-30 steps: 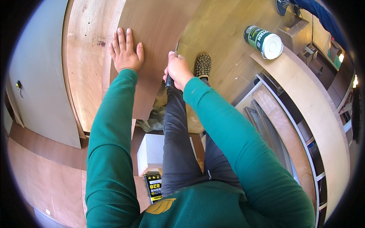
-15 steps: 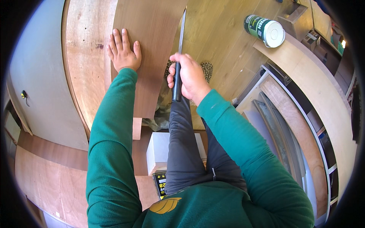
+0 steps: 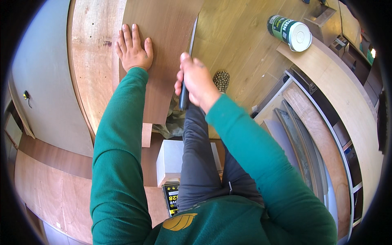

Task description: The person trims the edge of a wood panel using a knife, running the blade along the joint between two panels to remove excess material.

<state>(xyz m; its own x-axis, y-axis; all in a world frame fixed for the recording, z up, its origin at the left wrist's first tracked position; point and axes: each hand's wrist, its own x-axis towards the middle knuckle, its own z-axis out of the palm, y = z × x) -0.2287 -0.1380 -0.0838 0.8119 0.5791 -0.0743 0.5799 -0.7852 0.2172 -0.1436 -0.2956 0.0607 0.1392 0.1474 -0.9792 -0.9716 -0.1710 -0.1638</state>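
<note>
My left hand (image 3: 135,50) lies flat, fingers spread, on a brown wood-grain board (image 3: 165,34). Closed around the black handle of a long, narrow metal file (image 3: 193,37) is my right hand (image 3: 197,81). The file's grey blade points away from me and lies along the board's right edge; whether it touches all along that edge I cannot tell. Under the brown board's left side shows a paler plywood sheet (image 3: 93,53).
A white-lidded bucket (image 3: 300,36) stands at the right on a curved pale panel (image 3: 347,90). Below it is a cabinet frame (image 3: 320,110) with boards inside. A white box (image 3: 170,157) sits by my legs. A tape measure (image 3: 26,95) lies on the grey panel (image 3: 53,81) at left.
My right hand and the file have shifted slightly left, and the blade now sits closer to the board's edge. My left hand stays flat on the board. The view has shifted a little.
</note>
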